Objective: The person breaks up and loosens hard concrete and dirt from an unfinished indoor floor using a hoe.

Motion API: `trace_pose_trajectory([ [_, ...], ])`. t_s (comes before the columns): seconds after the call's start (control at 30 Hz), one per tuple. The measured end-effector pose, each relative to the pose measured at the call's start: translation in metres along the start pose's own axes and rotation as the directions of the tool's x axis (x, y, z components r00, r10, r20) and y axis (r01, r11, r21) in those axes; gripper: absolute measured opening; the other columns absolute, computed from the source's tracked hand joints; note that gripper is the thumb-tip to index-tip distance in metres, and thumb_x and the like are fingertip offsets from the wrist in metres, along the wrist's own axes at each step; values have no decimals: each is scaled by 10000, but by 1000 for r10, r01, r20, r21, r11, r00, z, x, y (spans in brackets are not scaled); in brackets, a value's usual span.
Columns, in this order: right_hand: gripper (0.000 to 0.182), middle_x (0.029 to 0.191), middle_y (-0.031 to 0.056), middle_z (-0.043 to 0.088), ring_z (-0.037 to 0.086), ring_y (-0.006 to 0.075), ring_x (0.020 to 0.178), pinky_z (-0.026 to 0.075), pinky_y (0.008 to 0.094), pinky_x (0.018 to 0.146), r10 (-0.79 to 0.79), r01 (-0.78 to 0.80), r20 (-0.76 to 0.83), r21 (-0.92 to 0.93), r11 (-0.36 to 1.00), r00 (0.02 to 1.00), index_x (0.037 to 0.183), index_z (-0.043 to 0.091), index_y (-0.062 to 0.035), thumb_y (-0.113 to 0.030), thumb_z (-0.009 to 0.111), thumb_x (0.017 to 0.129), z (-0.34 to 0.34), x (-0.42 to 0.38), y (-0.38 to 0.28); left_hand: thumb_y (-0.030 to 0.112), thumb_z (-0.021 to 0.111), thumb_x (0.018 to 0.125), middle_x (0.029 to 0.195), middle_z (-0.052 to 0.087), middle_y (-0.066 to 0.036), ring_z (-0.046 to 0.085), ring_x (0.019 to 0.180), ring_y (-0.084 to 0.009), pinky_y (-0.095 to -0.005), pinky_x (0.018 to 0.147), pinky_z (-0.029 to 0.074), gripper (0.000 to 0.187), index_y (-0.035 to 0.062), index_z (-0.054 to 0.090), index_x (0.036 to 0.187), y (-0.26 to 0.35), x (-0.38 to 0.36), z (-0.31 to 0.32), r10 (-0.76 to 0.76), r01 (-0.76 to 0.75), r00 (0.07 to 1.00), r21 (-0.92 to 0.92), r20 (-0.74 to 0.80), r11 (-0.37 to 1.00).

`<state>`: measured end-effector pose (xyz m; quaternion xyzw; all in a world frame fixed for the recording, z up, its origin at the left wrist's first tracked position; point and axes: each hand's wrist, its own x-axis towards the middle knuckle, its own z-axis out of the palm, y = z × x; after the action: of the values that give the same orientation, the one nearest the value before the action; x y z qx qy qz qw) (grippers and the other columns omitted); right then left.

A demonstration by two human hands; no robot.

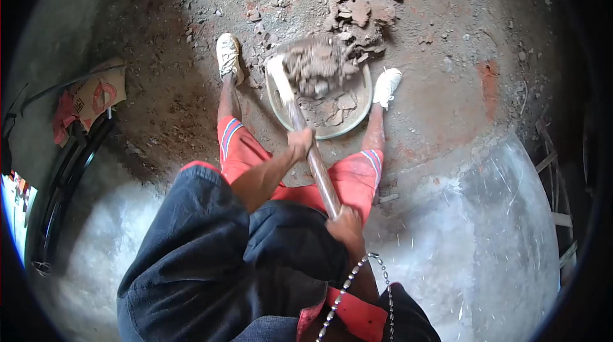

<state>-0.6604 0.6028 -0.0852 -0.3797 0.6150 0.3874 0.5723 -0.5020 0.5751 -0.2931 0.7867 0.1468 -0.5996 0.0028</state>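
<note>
My left hand (300, 144) is wrapped round the middle of a hoe's wooden handle (316, 166). Lower down, my right hand (347, 224) grips the same handle near its end. The hoe's pale head (278, 68) is at the left side of a round basin (333, 134) on the ground between my feet. A heap of broken soil clods (316, 66), slightly blurred, lies against the head and over the far part of the basin, hiding the blade. Loose soil and flat clods (341, 107) are inside the basin.
Beyond the basin, a pile of dry clods (364, 13) lies on rough earth. My white shoes (228, 54) stand on both sides of the basin. Smooth concrete (485, 214) is at the right, a torn printed sack (99, 96) and dark pipes (73, 169) at the left.
</note>
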Motion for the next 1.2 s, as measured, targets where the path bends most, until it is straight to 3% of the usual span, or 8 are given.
trace_pose_trajectory([
  [0.23,252,782,221,618,602,407,762,486,483,701,47,-52,-137,-34,998,990,837,588,-15,-174,621,644,2,-42,13,54,529,712,592,512,-104,521,456,-224,-362,414,441,82,6,520,778,-42,-47,-11,72,-66,997,-479,-5,875],
  [0.43,218,788,261,605,589,434,768,480,490,673,-387,428,-341,52,902,857,859,592,8,-140,608,700,-36,138,-123,122,567,753,639,607,-95,590,533,-193,-320,475,485,147,-22,585,773,168,85,-91,555,-555,830,20,-43,832],
  [0.47,257,804,270,609,597,428,787,493,471,696,-351,394,-305,93,914,885,885,592,20,-143,607,687,-53,156,-157,105,558,761,639,602,-107,587,529,-185,-304,457,478,150,-44,576,761,206,81,-93,524,-536,843,-274,-120,799],
  [0.53,300,826,282,611,605,421,812,506,449,727,-323,359,-231,137,923,918,907,597,37,-142,600,667,-64,178,-189,95,553,762,641,592,-120,581,523,-183,-290,447,473,170,-74,564,775,245,117,-106,536,-546,836,-290,-120,786],
  [0.7,301,860,269,614,599,415,843,488,454,755,-248,264,-114,153,952,962,892,624,25,-134,574,641,-30,163,-154,60,506,730,647,583,-117,542,526,-169,-287,443,438,155,-77,572,764,181,122,-85,305,-302,942,43,-139,952],
  [0.83,302,879,257,615,588,417,867,477,460,766,-234,222,30,227,948,972,905,627,12,-152,581,656,-24,125,-125,167,532,715,724,613,-194,621,653,-211,-294,579,506,339,-156,562,810,156,62,-66,246,-266,947,-79,-206,961],
  [0.93,311,880,266,609,582,417,882,469,462,779,-178,176,-2,176,968,984,910,622,16,-175,592,667,-12,97,-109,213,542,702,837,632,-217,620,784,-308,-393,696,478,443,-137,565,973,105,101,-58,274,-224,944,255,-182,941],
  [1.2,313,859,253,610,593,400,849,473,461,763,-203,202,24,53,978,979,902,612,5,-156,624,634,0,-23,-9,160,570,675,716,629,-169,628,625,-263,-393,556,501,251,-64,595,786,-35,14,-21,203,-193,971,89,-130,977],
])
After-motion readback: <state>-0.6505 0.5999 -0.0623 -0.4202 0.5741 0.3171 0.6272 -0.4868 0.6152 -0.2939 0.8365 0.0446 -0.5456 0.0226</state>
